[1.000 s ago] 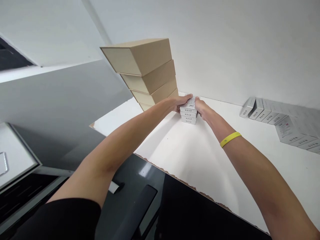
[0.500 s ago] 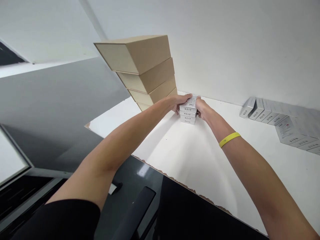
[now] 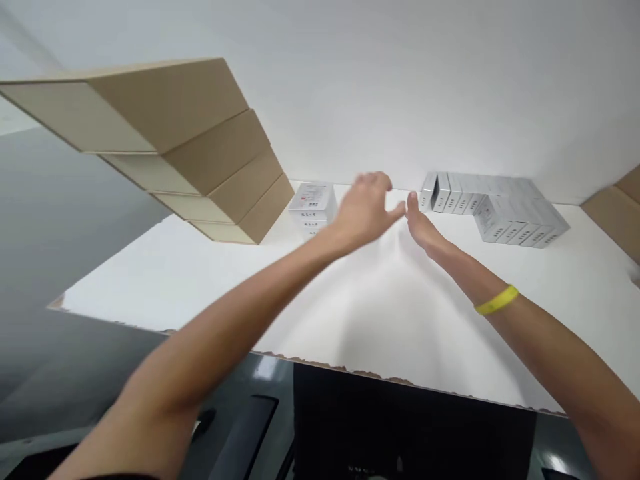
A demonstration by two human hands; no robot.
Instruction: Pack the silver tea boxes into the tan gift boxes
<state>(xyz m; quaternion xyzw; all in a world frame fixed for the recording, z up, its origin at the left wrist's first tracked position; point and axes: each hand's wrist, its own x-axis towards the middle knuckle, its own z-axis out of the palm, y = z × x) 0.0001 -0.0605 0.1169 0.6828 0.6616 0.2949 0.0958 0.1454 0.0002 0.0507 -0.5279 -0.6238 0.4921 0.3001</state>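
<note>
White surface [image 3: 380, 313] along the wall. Tan box stack [image 3: 215, 143], four high, on its left. Silver box row [image 3: 503, 203] on the right, near the wall. Left hand [image 3: 364, 210] blurred, grip released, nothing in it. Small silver stack [image 3: 313, 205] sits between tan boxes and that hand. Right hand [image 3: 421, 223] near the row's left end, grip also released. Yellow wristband [image 3: 497, 300] on right arm.

Workroom, seemingly; chipped white table [image 3: 150, 273], 4 stacked tan boxes [image 3: 215, 147], silver cartons [image 3: 515, 212]

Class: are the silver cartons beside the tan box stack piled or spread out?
Piled: those silver cartons show their printed ends one above another.
</note>
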